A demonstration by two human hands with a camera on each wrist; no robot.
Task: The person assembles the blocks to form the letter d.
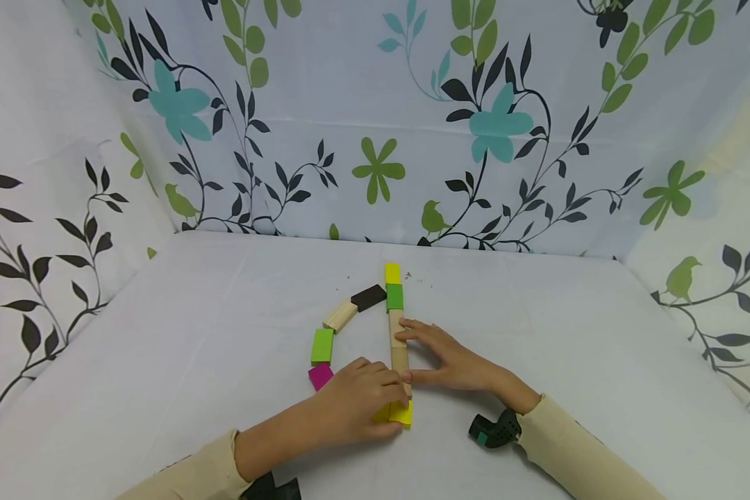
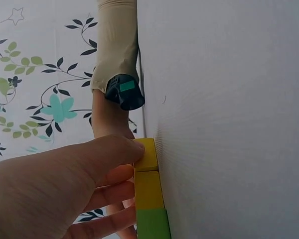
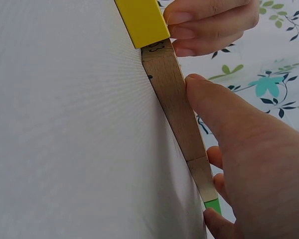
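Note:
A straight row of small wooden blocks lies on the white cloth. At its near end my left hand (image 1: 356, 403) pinches a yellow block (image 1: 402, 415), the thumb at the block's end. The left wrist view shows that thumb against the yellow block (image 2: 148, 155), beside a second yellow block (image 2: 149, 190) and a green one (image 2: 153, 224). On the row's right side, my right hand (image 1: 453, 361) touches two plain wood blocks with its thumb and fingertips. The nearer wood block (image 3: 172, 107) meets a yellow block (image 3: 143, 22) in the right wrist view.
Yellow (image 1: 392, 272) and green (image 1: 394, 296) blocks form the row's far end. A curve of dark brown (image 1: 369, 298), pale wood (image 1: 340, 316), lime green (image 1: 321, 346) and magenta (image 1: 321, 376) blocks bends out leftward. Patterned curtains (image 1: 325, 104) stand behind the table.

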